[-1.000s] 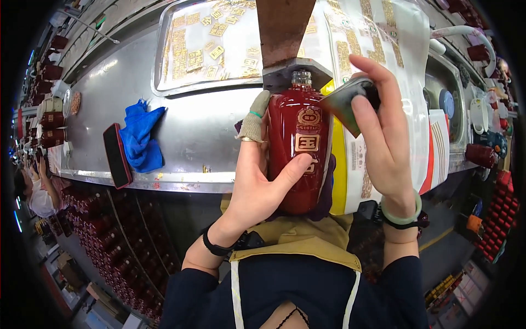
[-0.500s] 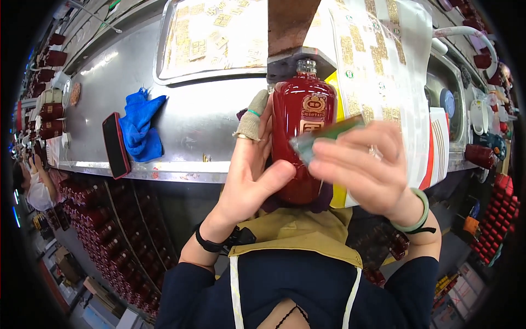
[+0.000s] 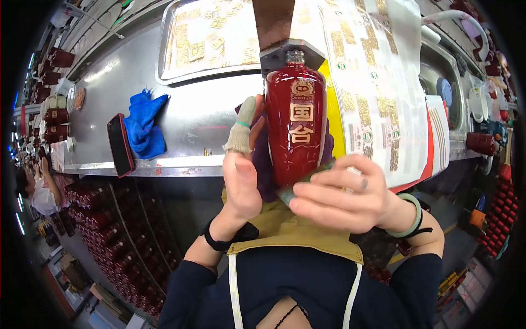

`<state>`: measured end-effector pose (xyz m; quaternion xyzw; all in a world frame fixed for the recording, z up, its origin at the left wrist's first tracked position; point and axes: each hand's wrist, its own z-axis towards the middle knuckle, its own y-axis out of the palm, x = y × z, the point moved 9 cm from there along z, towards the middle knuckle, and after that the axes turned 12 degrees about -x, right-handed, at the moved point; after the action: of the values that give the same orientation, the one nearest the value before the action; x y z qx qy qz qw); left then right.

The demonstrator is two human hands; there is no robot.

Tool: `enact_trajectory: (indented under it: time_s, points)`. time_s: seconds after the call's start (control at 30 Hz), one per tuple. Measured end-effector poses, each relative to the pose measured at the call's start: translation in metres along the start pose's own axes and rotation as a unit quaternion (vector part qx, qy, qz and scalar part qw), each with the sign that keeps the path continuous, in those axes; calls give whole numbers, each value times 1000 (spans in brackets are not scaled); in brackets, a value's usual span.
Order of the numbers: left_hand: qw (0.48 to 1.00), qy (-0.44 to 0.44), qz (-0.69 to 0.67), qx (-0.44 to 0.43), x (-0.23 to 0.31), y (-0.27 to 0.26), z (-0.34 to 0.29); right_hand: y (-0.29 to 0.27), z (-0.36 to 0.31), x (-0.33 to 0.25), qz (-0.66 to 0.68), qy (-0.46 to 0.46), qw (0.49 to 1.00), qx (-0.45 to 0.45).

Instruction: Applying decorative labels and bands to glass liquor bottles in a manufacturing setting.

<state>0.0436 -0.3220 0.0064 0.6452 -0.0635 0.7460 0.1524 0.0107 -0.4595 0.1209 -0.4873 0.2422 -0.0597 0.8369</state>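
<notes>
A red glass bottle (image 3: 290,151) with a crest and pale gold characters on its front lies before me, its clear neck pointing away. Purple cloth (image 3: 263,164) shows beneath and beside it. My left hand (image 3: 241,178) is along the bottle's left side, fingers stretched out and thumb apart; a cloth finger sleeve (image 3: 239,137) with a green band covers one finger. Its fingertips are close to the glass, and I cannot tell if they touch. My right hand (image 3: 345,194) pinches a thin, flat greenish scraper-like piece (image 3: 289,196) at the bottle's near end.
A metal tray (image 3: 164,71) of gold decals stands at the far left-centre. Sheets of gold decals (image 3: 378,82) cover the right side. A blue cloth (image 3: 145,123) and a phone (image 3: 120,145) rest on the metal table. A dark angular block (image 3: 312,55) stands by the bottle's neck.
My right hand with the flat piece has moved down toward the bottle's near end, uncovering the gold characters. My left thumb has come off the bottle's front.
</notes>
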Motion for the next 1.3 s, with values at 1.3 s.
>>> enact_trajectory:
  time_s: [1.3]
  points:
    - [900, 136, 413, -32, 23, 24, -15, 68, -48, 100, 459, 410, 762, 202]
